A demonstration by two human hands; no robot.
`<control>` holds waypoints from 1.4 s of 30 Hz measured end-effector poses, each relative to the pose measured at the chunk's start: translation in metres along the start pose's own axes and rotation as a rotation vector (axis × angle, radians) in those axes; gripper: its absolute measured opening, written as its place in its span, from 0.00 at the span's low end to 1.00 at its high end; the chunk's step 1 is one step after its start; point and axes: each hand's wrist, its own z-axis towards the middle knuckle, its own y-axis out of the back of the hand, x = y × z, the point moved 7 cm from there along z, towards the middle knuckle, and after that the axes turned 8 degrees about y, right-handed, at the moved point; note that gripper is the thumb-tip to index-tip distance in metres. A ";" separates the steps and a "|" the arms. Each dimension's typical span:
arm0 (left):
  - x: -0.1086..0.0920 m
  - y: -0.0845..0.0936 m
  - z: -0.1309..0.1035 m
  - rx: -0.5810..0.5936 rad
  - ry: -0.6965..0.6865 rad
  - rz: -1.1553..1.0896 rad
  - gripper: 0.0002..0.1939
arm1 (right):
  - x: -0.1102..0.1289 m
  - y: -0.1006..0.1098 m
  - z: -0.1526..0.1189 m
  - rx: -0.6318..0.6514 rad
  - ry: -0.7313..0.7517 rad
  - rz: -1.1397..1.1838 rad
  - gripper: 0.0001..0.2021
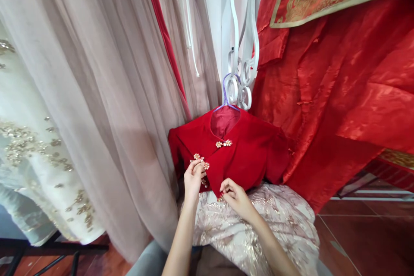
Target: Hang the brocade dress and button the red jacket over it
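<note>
A short red velvet jacket (246,151) hangs on a purple hanger (225,90), its front facing me. A pearl-and-gold flower clasp (224,143) joins the front at the neckline. Lower down, at the slanted front edge, my left hand (195,177) pinches around another flower clasp (207,165); its fingertips partly cover it. My right hand (237,198) is closed on the lower corner of the jacket's front flap, beside a small gold ornament (220,199). More beads show below my left fingers, partly hidden.
Shiny pale floral fabric (284,215) spreads beneath the jacket, over my lap. Pinkish sheer curtains (106,95) hang at left, beside a white gown with gold sequins (29,146). Red satin garments (339,86) hang at right. A white scrolled metal stand (247,69) rises behind the hanger.
</note>
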 end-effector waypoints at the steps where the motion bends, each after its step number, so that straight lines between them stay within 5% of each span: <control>1: 0.001 0.001 0.000 -0.005 -0.012 0.016 0.20 | 0.001 0.002 0.000 0.002 0.000 -0.015 0.04; 4: 0.002 0.008 -0.002 -0.087 -0.122 0.072 0.21 | 0.003 0.008 0.001 0.007 0.008 -0.067 0.02; 7: -0.019 0.008 -0.016 -0.243 -0.420 0.241 0.17 | 0.002 0.015 0.001 0.001 0.012 -0.108 0.03; 11: -0.070 -0.041 -0.046 -0.168 -0.911 0.747 0.06 | -0.001 0.019 0.000 0.002 -0.004 -0.122 0.05; 15: -0.097 -0.090 -0.057 -0.006 -1.163 1.151 0.09 | 0.002 0.020 0.000 -0.004 0.026 -0.151 0.05; 21: -0.093 -0.115 -0.050 0.086 -1.306 1.475 0.11 | 0.002 0.019 0.000 -0.003 0.010 -0.152 0.05; 34: -0.100 -0.123 -0.045 0.360 -1.398 1.426 0.08 | 0.029 0.026 -0.001 -0.005 0.032 -0.058 0.04; 42: -0.097 -0.125 -0.044 0.356 -1.453 1.499 0.15 | 0.047 0.036 -0.003 0.028 0.020 -0.013 0.05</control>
